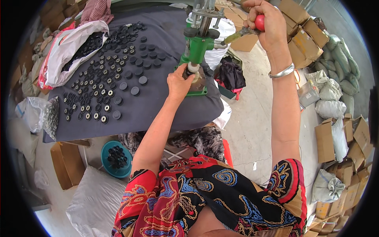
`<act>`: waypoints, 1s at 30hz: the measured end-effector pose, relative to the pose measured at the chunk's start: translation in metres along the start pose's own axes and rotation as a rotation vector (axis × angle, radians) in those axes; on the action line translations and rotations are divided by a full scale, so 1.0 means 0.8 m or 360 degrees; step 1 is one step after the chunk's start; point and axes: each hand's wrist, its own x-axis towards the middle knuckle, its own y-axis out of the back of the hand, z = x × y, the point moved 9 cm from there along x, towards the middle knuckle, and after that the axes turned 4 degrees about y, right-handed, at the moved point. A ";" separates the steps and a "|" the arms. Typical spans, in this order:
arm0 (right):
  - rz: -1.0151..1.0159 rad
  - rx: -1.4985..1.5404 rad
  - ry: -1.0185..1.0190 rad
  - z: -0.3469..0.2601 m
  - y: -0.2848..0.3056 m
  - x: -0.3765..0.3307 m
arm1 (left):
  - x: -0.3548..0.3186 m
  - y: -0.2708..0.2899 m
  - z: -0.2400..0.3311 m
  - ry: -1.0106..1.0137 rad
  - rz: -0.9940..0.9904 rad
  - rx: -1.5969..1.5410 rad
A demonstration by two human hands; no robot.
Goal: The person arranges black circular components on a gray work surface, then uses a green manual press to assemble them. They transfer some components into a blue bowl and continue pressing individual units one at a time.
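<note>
A green hand press (198, 48) stands at the right edge of the cloth-covered table. My left hand (179, 85) is at its lower part, thumb and fingertips closed in just beneath the pale ram tip (193, 67). Something small and dark shows at the fingertips, too hidden to name. My right hand (272, 25), raised to the upper right, has its fingers wrapped round the end of the press lever (237, 36). The lever's red ball knob (259, 23) shows between the fingers. Many round black caps (139, 72), some with metal ring centres (107, 108), lie left of the press.
On the table's left are a white sack (75, 51) of black parts and a clear bag (51, 117) of small pieces. Below the near edge, a teal basin (104, 155) holds more black parts. Cardboard boxes (304, 43) and sacks (331, 100) line the right side.
</note>
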 end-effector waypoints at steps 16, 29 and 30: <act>0.0021 0.0078 0.0346 0.025 0.010 -0.164 | -0.001 -0.006 -0.007 0.0014 -0.0050 -0.0074; -0.0045 0.0158 0.0182 0.016 0.002 -0.138 | 0.002 -0.005 -0.009 0.0099 -0.0011 -0.0205; -0.0041 0.0168 0.0161 0.016 0.003 -0.137 | 0.003 -0.005 -0.009 0.0091 -0.0009 -0.0217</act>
